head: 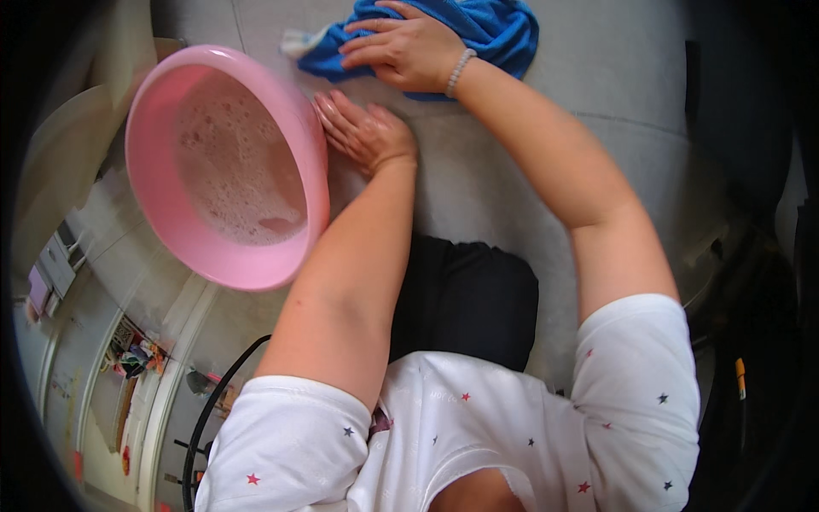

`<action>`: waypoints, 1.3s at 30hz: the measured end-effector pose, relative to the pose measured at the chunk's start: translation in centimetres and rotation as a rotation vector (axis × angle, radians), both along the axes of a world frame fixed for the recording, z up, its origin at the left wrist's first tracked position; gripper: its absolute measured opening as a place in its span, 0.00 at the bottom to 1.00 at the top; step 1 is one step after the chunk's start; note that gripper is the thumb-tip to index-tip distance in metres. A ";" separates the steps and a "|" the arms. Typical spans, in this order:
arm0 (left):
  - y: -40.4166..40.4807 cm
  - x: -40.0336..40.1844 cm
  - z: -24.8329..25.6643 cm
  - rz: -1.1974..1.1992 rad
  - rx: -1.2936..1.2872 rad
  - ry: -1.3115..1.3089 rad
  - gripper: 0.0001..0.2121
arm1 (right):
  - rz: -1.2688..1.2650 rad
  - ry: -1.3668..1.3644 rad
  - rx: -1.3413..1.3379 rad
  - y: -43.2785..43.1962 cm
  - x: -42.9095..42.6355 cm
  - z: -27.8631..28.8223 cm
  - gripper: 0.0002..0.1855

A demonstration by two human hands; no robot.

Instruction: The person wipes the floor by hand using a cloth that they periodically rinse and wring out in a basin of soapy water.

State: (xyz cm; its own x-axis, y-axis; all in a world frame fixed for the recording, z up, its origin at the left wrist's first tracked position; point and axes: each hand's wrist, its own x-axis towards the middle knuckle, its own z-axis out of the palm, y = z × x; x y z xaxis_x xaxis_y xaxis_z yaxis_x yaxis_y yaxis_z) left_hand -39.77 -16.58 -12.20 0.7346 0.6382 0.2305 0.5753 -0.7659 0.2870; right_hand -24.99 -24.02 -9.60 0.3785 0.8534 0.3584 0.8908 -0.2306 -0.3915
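My right hand [409, 48], with a beaded bracelet at its wrist, presses spread fingers on a bunched blue cloth [499, 32] on the grey tiled floor [473, 166]. A whitish end of the cloth sticks out to the left. Below it, my left hand [368, 131] looks wet; its fingertips are at the outer wall of a pink plastic basin [269, 269], and I cannot tell whether they press on it. The hand has no object in it. Foamy, cloudy water [237, 160] lies in the basin, which stands left of both hands.
My bent knee in black cloth [467, 294] is on the floor between my arms. A curved pale object [70, 141] stands left of the basin. Farther off at lower left are a doorway frame [166, 384] and a pile of colourful small things [137, 355]. Dark shapes fill the right side.
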 end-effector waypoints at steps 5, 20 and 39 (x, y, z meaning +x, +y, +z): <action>1.7 -0.5 0.0 -0.048 -0.003 -0.120 0.26 | 0.090 0.211 0.025 -6.1 -7.8 1.3 0.25; 1.3 0.6 -2.3 0.012 0.129 -0.160 0.22 | -0.103 0.093 -0.396 -30.0 -32.4 2.9 0.06; -1.2 -1.4 7.8 -0.316 -1.205 0.284 0.26 | -1.001 1.313 0.694 -38.1 -34.9 23.1 0.05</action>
